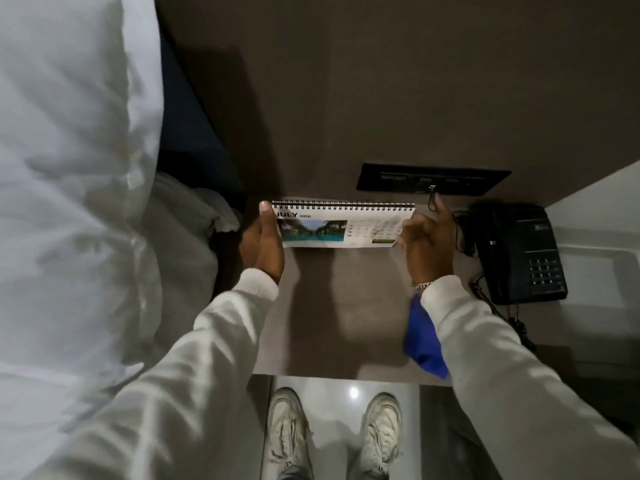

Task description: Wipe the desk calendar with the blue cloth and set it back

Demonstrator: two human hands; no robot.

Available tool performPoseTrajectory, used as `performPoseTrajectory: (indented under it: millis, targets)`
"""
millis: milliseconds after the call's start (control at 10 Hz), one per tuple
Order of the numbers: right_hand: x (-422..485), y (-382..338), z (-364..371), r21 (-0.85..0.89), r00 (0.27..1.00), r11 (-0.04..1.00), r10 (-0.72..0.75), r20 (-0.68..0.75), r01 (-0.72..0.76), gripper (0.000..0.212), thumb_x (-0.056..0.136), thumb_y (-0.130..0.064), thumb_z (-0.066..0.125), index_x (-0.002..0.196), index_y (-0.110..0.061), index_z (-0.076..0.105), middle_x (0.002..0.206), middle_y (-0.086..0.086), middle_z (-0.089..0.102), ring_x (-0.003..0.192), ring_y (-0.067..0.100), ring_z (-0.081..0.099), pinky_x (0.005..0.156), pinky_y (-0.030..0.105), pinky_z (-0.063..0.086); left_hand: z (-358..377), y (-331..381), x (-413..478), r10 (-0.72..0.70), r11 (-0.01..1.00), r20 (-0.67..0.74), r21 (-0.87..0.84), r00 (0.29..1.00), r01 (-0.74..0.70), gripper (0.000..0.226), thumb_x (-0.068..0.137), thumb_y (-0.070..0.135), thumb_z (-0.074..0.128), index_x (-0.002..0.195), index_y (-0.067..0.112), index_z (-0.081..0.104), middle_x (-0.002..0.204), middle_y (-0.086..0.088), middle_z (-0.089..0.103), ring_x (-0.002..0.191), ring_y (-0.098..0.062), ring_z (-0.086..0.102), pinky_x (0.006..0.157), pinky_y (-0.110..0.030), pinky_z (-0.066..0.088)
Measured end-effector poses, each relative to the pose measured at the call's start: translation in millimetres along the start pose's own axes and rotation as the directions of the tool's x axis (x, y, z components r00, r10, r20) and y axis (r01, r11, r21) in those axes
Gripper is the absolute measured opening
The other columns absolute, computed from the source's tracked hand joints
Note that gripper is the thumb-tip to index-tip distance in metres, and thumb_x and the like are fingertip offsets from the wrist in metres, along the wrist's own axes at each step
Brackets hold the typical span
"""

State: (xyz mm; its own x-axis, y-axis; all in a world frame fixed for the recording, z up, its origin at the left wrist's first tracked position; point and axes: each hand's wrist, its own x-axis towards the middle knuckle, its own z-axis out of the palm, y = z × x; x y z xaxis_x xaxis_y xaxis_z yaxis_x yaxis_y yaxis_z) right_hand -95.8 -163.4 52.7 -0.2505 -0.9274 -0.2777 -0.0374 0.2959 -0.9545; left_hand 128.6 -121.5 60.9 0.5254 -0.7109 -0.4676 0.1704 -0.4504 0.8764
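Note:
The desk calendar [363, 220] is a white spiral-bound stand-up showing a July page with a blue-green photo. It is at the back of the brown bedside table [325, 306], close to the wall. My left hand [261, 244] grips its left edge, thumb up by the spiral. My right hand [429, 244] holds the right edge with thumb and fingers, index finger raised. The blue cloth [422, 337] shows under my right forearm near the table's front edge; I cannot tell whether it lies on the table or hangs from my arm.
A black telephone [519, 251] with a coiled cord sits at the table's right, close to my right hand. A black socket panel [433, 180] is on the wall behind the calendar. White bedding [69, 168] fills the left. My shoes [287, 427] stand on glossy floor below.

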Motion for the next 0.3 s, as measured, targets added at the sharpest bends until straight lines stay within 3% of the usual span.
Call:
performPoseTrajectory:
  millis: [100,200,300]
  targets:
    - [20.4,8.3,11.8,0.003,1.000,1.000,0.005,0.030,-0.005,0.083,0.069,-0.005,0.052,0.143,-0.036,0.032,0.077,-0.001,0.061,0.086,0.020,0.057,0.095,0.050,0.046,8.2,4.7,27.1,0.056,0.994,0.019,0.092,0.998,-0.058,0.061,0.069,0.083,0.036,0.084,0.035,0.071,0.121,-0.010,0.069,0.119,-0.032,0.060,0.106,-0.050,0.045]
    - [21.4,10.0,18.7,-0.014,0.997,0.999,0.044,0.067,-0.043,0.080,0.072,0.000,0.049,0.135,-0.046,0.037,0.107,0.011,0.068,0.103,0.025,0.064,0.102,0.052,0.047,16.5,9.5,36.1,0.120,0.972,-0.024,0.206,0.993,-0.112,0.070,0.077,0.077,0.030,0.099,0.025,0.071,0.114,-0.012,0.071,0.111,-0.035,0.063,0.101,-0.049,0.047]
    - [18.6,-2.2,20.1,0.092,0.998,0.994,0.055,0.022,-0.057,0.078,0.081,0.015,0.040,0.127,-0.048,0.042,0.151,0.012,0.041,0.129,0.030,0.051,0.102,0.047,0.047,12.2,14.8,38.3,0.107,0.958,-0.089,0.276,0.990,-0.079,0.059,0.089,0.063,0.033,0.098,0.017,0.070,0.116,-0.017,0.069,0.112,-0.039,0.060,0.101,-0.041,0.045]
